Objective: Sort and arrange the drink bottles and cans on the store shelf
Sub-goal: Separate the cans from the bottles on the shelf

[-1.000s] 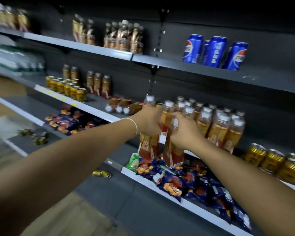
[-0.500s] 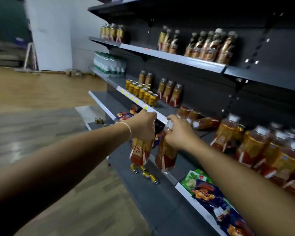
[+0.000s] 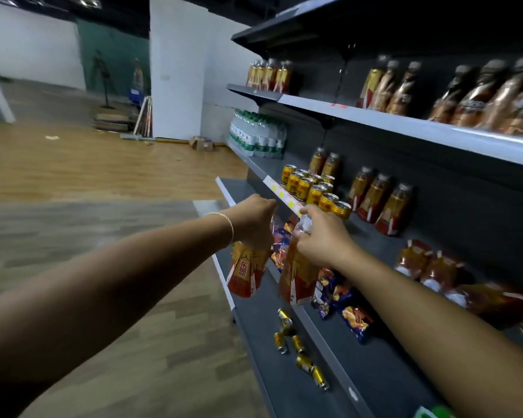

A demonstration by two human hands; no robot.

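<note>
Now: a tea bottle in each hand, just below the gold cans

Your left hand (image 3: 252, 220) is clenched over the top of one amber bottle (image 3: 245, 273). The fingers wrap its neck so the cap is hidden, and the bottle hangs upright beneath your fist. Your right hand (image 3: 320, 236) grasps a second amber bottle (image 3: 295, 282) the same way, near the neck, with the pale cap peeking out above your fingers. Both bottles carry red-and-gold labels. They hang side by side, close but not plainly touching, in the air in front of the shelving. That puts them just below and left of the gold cans (image 3: 311, 190), which stand in rows at the front of the middle shelf. A thin bracelet (image 3: 228, 224) circles your left wrist.

Just right of the gold cans, three upright bottles (image 3: 378, 200) of the same kind stand toward the back panel. Farther right of the cans and lower in view, several toppled bottles (image 3: 429, 267) lie on their sides on that shelf. Left of and beyond the cans sits a block of water bottles (image 3: 258, 134) with green labels. Beneath the cans, behind the bottles you hold, snack packets (image 3: 338, 294) in blue and orange lie on the next shelf down. Lower again, on the bottom ledge, a few fallen cans (image 3: 293, 342) lie scattered on their sides. Above the gold cans, upper bottles (image 3: 390, 89) line the higher shelf, too blurred to read.
</note>
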